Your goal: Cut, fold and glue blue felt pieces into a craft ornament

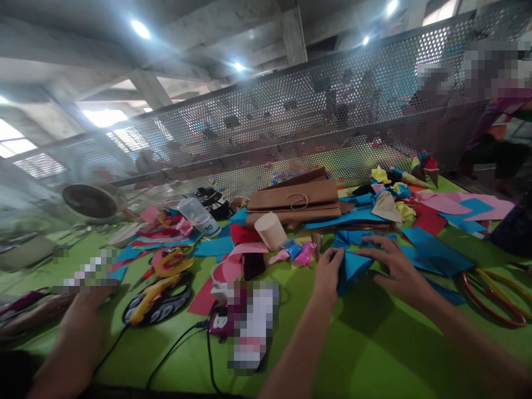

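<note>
Reading my feed from the left, a co-worker's forearm (68, 338) reaches onto the green tabletop (166, 360), and I'd give it plenty of room. Next comes a yellow-orange tool (143, 302), its black cord running down toward the near edge; I'd route my elbows clear of that and of the purple tool (220, 324) beside the other cords. Past the cream cylinder (271, 231) and the pink and blue twists of wrapping, my left hand (328, 274) has its fingers pinched on the folded blue paper (354, 267), which stands up as a pointed shape just above the tabletop, between my two hands. I judge a light pinch right at the crease serves best, since a hard squeeze could crumple the thin walls. My right hand (393, 271) is released, fingers spread at the paper's upper edge (from this angle I cannot tell whether the fingertips actually touch it). I'd bring those in flat along the edge, line it up, and press from the point outward. Further right lie loose blue sheets (436, 252) and the red and yellow loops (494, 299), where my right forearm could snag or drag something.
</note>
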The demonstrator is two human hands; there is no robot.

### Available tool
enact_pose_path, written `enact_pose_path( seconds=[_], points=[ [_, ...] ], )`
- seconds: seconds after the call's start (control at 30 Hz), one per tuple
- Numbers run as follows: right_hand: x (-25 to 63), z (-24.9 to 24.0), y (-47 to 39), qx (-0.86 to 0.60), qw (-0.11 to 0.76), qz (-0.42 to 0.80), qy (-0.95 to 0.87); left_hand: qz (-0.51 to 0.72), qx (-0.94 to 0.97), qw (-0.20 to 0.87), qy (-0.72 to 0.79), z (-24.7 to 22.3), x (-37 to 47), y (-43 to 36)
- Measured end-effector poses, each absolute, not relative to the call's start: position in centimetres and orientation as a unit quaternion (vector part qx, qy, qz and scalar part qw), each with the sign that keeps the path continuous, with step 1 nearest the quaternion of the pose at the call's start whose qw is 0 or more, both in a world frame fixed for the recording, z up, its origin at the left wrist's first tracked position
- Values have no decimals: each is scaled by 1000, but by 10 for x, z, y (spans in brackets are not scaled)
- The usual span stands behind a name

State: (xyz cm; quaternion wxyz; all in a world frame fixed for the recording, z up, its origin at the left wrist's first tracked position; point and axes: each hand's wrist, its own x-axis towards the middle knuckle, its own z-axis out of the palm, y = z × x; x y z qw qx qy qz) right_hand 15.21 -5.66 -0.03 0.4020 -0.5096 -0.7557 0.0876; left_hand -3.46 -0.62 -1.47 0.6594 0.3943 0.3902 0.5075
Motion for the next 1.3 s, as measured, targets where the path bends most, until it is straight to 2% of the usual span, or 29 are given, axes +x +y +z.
enact_pose_path(
  seconds=[0.07, 0.17, 0.5, 0.77, 1.07, 1.3],
  points=[
    [148, -3, -58, -513, 379, 19, -770, 508, 402, 658, 384, -16, -33, -7],
    [144, -7, -59, -515, 375, -17, -771, 509, 396, 660, 384, -15, -30, -9],
    [139, -14, -58, -527, 399, 6, -750, 524, 335, 686, 379, -14, -26, -13],
    [133, -12, -64, -538, 423, 4, -729, 530, 458, 584, 411, -10, -28, -15],
    [141, -18, -58, -536, 445, -13, -717, 503, 414, 679, 339, -10, -28, -16],
    [143, -17, -65, -575, 412, -81, -703, 516, 463, 626, 358, -10, -25, -17]
  ],
)
